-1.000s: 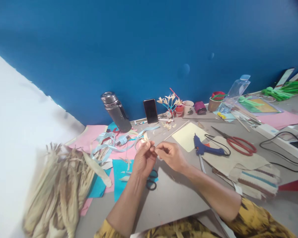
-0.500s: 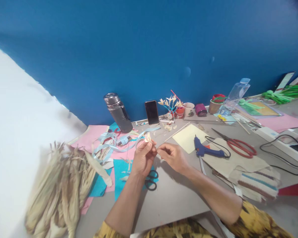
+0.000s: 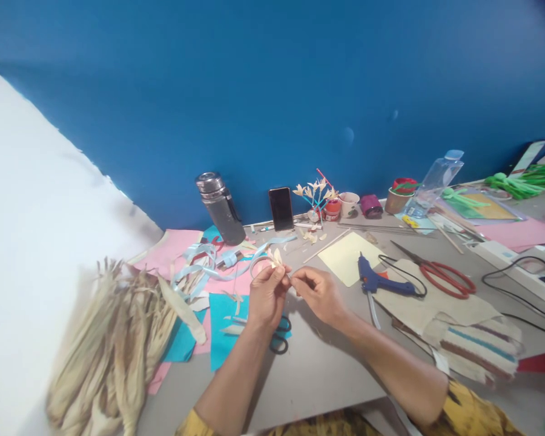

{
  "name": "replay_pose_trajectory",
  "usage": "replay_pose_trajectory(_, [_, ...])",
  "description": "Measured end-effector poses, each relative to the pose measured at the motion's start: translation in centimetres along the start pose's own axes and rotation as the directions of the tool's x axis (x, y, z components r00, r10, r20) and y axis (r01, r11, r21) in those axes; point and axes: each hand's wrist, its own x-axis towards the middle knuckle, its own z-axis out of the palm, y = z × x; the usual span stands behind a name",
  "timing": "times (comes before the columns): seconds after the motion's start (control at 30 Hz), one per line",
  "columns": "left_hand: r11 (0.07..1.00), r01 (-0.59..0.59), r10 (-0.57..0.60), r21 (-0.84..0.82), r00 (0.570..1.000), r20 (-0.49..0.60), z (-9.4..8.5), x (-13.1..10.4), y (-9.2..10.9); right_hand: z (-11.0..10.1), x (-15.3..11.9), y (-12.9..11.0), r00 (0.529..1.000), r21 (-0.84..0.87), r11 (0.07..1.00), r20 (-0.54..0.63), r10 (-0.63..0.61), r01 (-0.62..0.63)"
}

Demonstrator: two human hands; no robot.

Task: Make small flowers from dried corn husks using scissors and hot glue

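Note:
My left hand pinches a small cream husk flower near the middle of the table. Close to its right, my right hand has thumb and forefinger pressed together at the flower's base; what lies between them is too small to make out. Black-handled scissors lie partly hidden behind my left wrist, on blue paper. A blue glue gun rests right of my right hand, beside yellow paper.
Dried corn husks pile at the left. Along the wall stand a thermos, a phone, husk flowers, cups and a tilted plastic bottle. Red-handled scissors and a striped glove lie right.
The view has shifted slightly, so the table items appear a little lower and further right. Both hands stay close together at the flower, which now stands more upright.

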Motion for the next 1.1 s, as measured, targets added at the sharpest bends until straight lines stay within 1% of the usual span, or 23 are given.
replay_pose_trajectory(0.1, [1.0, 0.0, 0.0, 0.003, 1.0, -0.003, 0.0, 0.0, 0.0, 0.0, 0.0, -0.1, 1.0, 0.001, 1.0, 0.001, -0.002, 0.002])
replay_pose_trajectory(0.2, [0.998, -0.03, 0.03, 0.046, 1.0, -0.003, 0.2, -0.1, 0.1, -0.1, 0.2, -0.1, 1.0, 0.005, 1.0, 0.008, 0.01, -0.01])
replay_pose_trajectory(0.3, [0.992, -0.031, 0.033, 0.122, 0.999, -0.012, 0.3, -0.2, 0.1, -0.4, 0.6, 0.1, 1.0, 0.017, 1.0, -0.006, -0.008, 0.008])
replay_pose_trajectory(0.37, [0.983, -0.01, 0.015, 0.184, 0.999, -0.03, 0.3, -0.4, -0.1, -0.7, 0.9, 0.3, 0.998, 0.008, 0.999, -0.043, -0.043, 0.044])
replay_pose_trajectory(0.43, [0.961, -0.021, 0.028, 0.276, 0.999, -0.024, 0.4, -0.6, -0.3, -1.1, 1.2, 0.6, 0.994, -0.023, 0.997, -0.081, -0.08, 0.078])
replay_pose_trajectory(0.5, [0.921, -0.073, 0.077, 0.384, 0.997, 0.004, 0.3, -0.7, -0.5, -1.4, 1.3, 1.0, 0.99, -0.047, 0.993, -0.092, -0.111, 0.107])
replay_pose_trajectory(0.57, [0.862, -0.124, 0.116, 0.492, 0.992, 0.046, 0.2, -0.8, -0.6, -1.7, 1.5, 1.2, 0.988, -0.034, 0.993, -0.095, -0.119, 0.116])
replay_pose_trajectory(0.67, [0.761, -0.166, 0.112, 0.627, 0.986, 0.125, -0.2, -0.5, -0.8, -2.0, 1.6, 1.4, 0.989, 0.032, 0.995, -0.117, -0.088, 0.093])
replay_pose_trajectory(0.73, [0.697, -0.207, 0.111, 0.687, 0.977, 0.182, -0.5, -0.2, -1.2, -2.1, 1.8, 1.4, 0.988, 0.071, 0.993, -0.134, -0.081, 0.091])
replay_pose_trajectory(0.87, [0.614, -0.302, 0.146, 0.729, 0.951, 0.272, -0.9, 0.3, -2.0, -2.1, 2.0, 1.2, 0.985, 0.107, 0.987, -0.138, -0.106, 0.121])
replay_pose_trajectory(1.0, [0.546, -0.348, 0.154, 0.762, 0.936, 0.317, -0.9, 0.1, -2.5, -2.2, 2.1, 1.0, 0.989, 0.17, 0.978, -0.113, -0.1, 0.118])
replay_pose_trajectory(1.1, [0.492, -0.401, 0.234, 0.772, 0.916, 0.327, -0.9, 0.1, -2.7, -2.2, 2.1, 1.5, 0.994, 0.154, 0.984, -0.068, -0.081, 0.091])
